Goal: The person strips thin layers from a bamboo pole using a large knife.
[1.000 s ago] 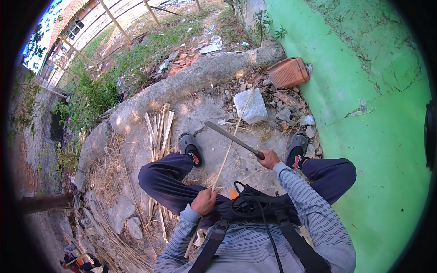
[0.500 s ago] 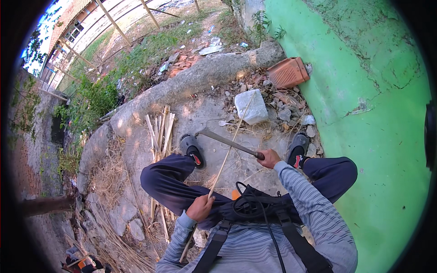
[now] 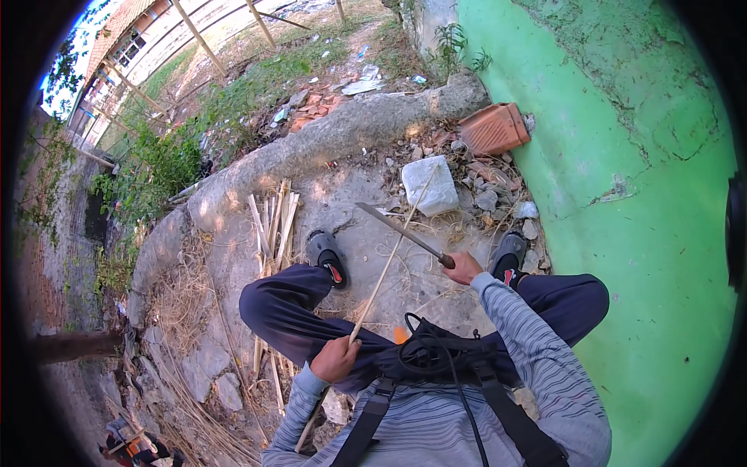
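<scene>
OK, your L hand (image 3: 336, 359) wraps the pale strip (image 3: 379, 286), which runs fwd to the white block (image 3: 430, 187); your R hand (image 3: 464, 268) is clenched on the knife (image 3: 406, 233), blade crossing the strip. Keep strokes light, angle low & even, going away from your L hand. Room-wise, use the bare concrete (image 3: 367, 261); mind the L shoe (image 3: 325, 253) near the tip & green wall (image 3: 654, 202) on your R.

Tan stick (image 3: 376, 289), grey blade (image 3: 420, 244), white block (image 3: 442, 194), grey shirt (image 3: 424, 424) (thin dark stripes), green wall (image 3: 622, 257).
</scene>
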`<state>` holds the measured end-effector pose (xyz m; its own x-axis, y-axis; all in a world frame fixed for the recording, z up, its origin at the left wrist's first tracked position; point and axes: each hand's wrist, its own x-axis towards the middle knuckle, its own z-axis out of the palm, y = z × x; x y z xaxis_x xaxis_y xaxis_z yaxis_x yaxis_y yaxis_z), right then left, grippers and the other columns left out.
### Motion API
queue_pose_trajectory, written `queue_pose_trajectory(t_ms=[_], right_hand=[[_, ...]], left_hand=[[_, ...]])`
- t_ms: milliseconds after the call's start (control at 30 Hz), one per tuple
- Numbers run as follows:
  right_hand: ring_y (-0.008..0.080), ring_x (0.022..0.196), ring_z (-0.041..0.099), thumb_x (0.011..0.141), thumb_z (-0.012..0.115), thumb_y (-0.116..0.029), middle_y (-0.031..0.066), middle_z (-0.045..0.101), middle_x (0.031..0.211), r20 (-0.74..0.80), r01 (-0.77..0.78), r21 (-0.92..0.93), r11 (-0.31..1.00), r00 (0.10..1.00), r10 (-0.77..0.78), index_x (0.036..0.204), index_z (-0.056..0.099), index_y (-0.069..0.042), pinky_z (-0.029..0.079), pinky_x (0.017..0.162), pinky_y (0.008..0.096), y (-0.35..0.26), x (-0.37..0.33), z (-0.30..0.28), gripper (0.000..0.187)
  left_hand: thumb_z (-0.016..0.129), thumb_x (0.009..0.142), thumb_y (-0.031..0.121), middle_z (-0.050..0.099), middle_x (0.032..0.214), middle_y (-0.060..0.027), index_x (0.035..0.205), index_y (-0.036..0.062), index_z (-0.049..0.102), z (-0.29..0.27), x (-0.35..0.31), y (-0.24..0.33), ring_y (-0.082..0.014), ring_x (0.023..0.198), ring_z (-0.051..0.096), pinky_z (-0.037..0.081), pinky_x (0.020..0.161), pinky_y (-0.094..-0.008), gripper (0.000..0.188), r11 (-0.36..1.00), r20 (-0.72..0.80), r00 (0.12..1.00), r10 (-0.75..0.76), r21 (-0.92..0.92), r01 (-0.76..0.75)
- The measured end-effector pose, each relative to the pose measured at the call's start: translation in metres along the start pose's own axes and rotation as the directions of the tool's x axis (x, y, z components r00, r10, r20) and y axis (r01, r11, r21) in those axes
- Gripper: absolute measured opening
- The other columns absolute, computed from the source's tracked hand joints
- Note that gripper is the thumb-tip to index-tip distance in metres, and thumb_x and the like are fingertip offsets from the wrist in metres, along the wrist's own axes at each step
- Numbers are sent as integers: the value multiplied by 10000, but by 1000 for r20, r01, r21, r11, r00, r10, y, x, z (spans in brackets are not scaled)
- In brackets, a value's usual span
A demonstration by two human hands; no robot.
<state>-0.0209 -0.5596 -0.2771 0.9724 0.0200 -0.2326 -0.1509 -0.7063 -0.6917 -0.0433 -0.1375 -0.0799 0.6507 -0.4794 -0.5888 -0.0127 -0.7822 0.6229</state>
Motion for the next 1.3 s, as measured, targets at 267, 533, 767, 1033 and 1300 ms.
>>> queue_pose_trajectory(t_ms=[267, 533, 767, 1033, 1300], right_hand=[[415, 767, 706, 854, 755, -329, 183, 700, 775, 113, 199, 3, 980, 974, -198, 922, 692, -92, 562, 721, 503, -70, -22, -23, 255], [351, 706, 687, 943, 730, -450, 175, 685, 743, 74, 225, 102, 969, 970, -233, 1031, 718, -22, 538, 684, 445, -99, -42, -82, 438], [213, 555, 598, 1039, 620, -494, 90, 638, 720, 546, -283, 420, 862, 838, 10, 1104, 685, 8, 493, 598, 390, -97, -62, -114, 510], [272, 704, 654, 1020, 652, -365, 128, 689, 816, 244, -84, 184, 979, 969, 37, 1188, 686, -19, 513, 681, 407, -75, -68, -105, 386], [310, 684, 653, 987, 709, -356, 186, 684, 813, 74, 19, 95, 995, 997, -26, 1183, 682, -3, 525, 684, 414, -70, -74, -111, 405]], left_hand=[[483, 1107, 367, 498, 682, -182, 926, -37, 550, -8, -3, -10, -270, 632, 518, 427, 642, -480, 448, 975, -44, 996, 84, -204, -91], [504, 1087, 342, 641, 777, -281, 947, 3, 579, -30, 3, 32, -517, 802, 629, 464, 724, -600, 374, 995, -78, 994, 79, 71, -74], [517, 1082, 341, 637, 771, -283, 975, -4, 589, -25, 14, 19, -513, 785, 634, 462, 695, -590, 368, 977, -97, 988, 118, 190, -98], [524, 1072, 339, 648, 761, -278, 942, 10, 591, -18, 11, 29, -508, 769, 643, 478, 703, -608, 360, 970, -101, 992, 71, 237, -45], [523, 1072, 345, 647, 756, -279, 948, 13, 602, -13, 14, 24, -508, 763, 644, 476, 703, -612, 363, 979, -92, 991, 95, 188, -76]])
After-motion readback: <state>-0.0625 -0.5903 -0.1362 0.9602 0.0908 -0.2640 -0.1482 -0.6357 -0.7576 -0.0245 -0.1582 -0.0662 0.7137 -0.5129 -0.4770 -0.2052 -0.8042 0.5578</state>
